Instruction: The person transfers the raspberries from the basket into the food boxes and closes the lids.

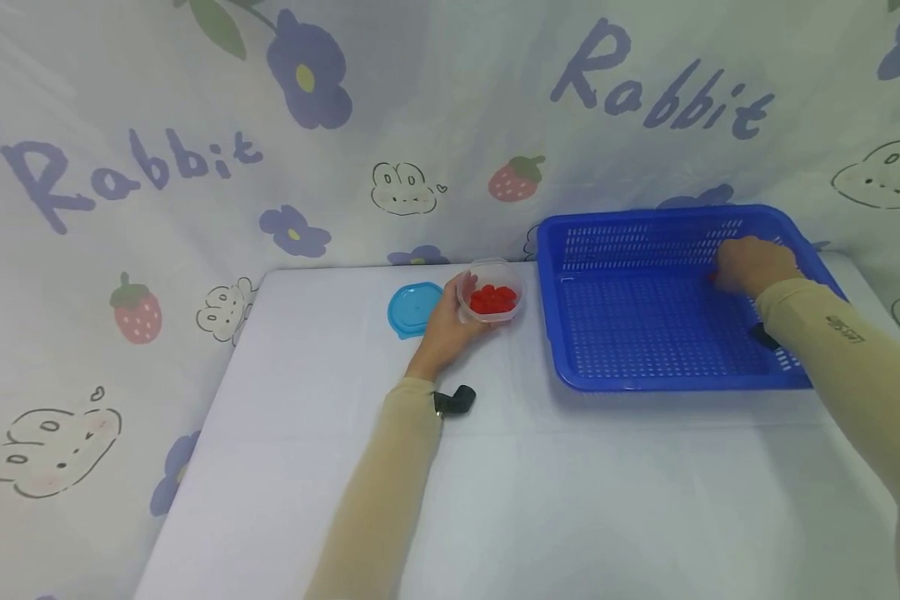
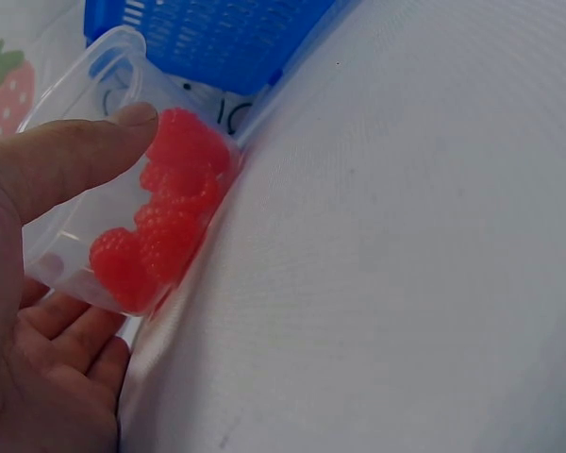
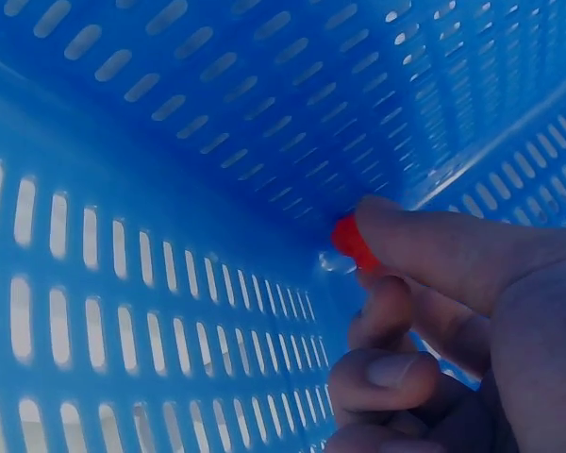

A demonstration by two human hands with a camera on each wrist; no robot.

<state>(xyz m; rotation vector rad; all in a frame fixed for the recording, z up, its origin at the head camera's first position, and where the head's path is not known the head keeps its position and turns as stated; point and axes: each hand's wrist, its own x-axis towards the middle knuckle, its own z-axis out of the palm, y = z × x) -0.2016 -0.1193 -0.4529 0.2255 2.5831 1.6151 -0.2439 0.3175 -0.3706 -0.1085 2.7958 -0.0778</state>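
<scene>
My left hand (image 1: 450, 325) grips a clear plastic container (image 1: 497, 271) by its side, with the thumb over the wall in the left wrist view. Several red raspberries (image 2: 174, 208) lie in the bottom of that container. Inside the blue basket (image 1: 667, 383), toward its right end, is my right hand (image 1: 753, 265). Thumb and forefinger there pinch one red raspberry (image 3: 355, 242), as the right wrist view shows close to a slotted wall. The other fingers of that hand are curled in.
Left of the container, a light-blue lid (image 1: 414, 308) lies flat on the white table (image 1: 540, 492). The basket's raised rim stands just right of the container. A printed cloth (image 1: 435, 92) hangs behind the table.
</scene>
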